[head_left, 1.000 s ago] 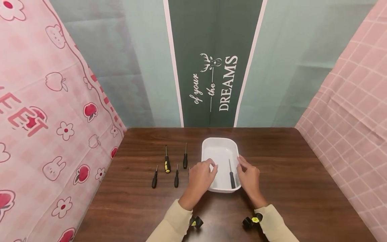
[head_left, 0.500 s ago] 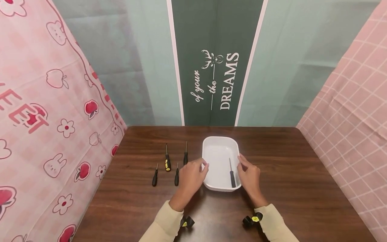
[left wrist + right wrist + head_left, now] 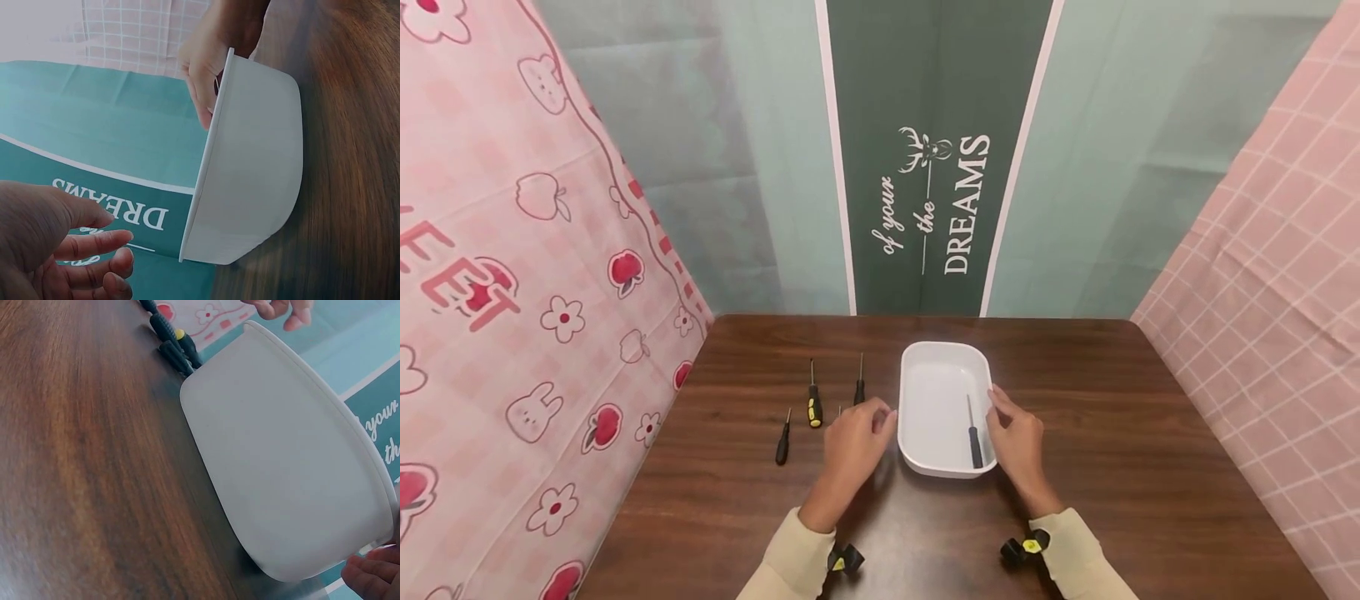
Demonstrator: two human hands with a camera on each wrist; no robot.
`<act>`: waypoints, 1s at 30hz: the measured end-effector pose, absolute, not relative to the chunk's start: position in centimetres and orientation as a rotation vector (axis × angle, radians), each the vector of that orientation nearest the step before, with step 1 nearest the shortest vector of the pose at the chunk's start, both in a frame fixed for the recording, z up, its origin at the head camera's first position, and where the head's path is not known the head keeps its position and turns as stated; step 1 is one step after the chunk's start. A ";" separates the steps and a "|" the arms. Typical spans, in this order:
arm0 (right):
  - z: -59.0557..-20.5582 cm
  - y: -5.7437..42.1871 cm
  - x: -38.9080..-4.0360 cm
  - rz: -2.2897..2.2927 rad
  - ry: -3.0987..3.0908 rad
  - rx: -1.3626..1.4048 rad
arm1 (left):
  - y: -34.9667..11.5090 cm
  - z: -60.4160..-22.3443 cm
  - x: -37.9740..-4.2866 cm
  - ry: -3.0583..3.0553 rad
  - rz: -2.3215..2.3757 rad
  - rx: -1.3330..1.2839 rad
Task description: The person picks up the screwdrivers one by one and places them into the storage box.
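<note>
A white rectangular plastic tray [image 3: 936, 367] stands on the table, with one dark-handled screwdriver [image 3: 975, 446] lying inside along its right side. My right hand [image 3: 1018, 442] holds the tray's right rim, thumb toward the inside. Just left of the tray, my left hand [image 3: 853, 437] hovers with loosely bent fingers and nothing in them; the left wrist view shows its fingers [image 3: 94, 244] apart from the tray wall. Left of the tray lie a small black screwdriver [image 3: 783, 442], a black-and-yellow screwdriver [image 3: 815, 408] and a slim black screwdriver [image 3: 860, 390]. Another shows only its tip, behind my left hand.
The brown wooden table [image 3: 1112, 433] extends on both sides of the tray. A green cloth [image 3: 917, 250] with printed words hangs behind its far edge. Pink patterned cloths hang at the left [image 3: 587, 375] and right [image 3: 1247, 333].
My left hand has moved left, from over the tray to outside its left rim, now covering part of the screwdrivers. The right hand and tray have stayed in place.
</note>
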State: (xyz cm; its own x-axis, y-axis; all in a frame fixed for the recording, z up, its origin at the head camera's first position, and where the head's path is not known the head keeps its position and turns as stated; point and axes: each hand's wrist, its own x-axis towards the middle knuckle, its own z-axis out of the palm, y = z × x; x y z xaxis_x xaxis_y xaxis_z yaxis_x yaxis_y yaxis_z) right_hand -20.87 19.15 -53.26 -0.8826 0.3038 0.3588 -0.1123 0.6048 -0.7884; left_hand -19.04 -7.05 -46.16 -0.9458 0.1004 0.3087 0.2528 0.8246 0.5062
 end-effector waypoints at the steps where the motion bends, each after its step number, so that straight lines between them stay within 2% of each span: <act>1: -53.3 19.1 -20.8 1.210 -2.370 -0.152 | -7.2 -46.2 -18.9 -2.734 -0.816 -0.268; 30: -53.2 19.1 -20.8 1.208 -2.344 -0.132 | -11.1 -47.3 -18.7 -2.774 -0.864 -0.118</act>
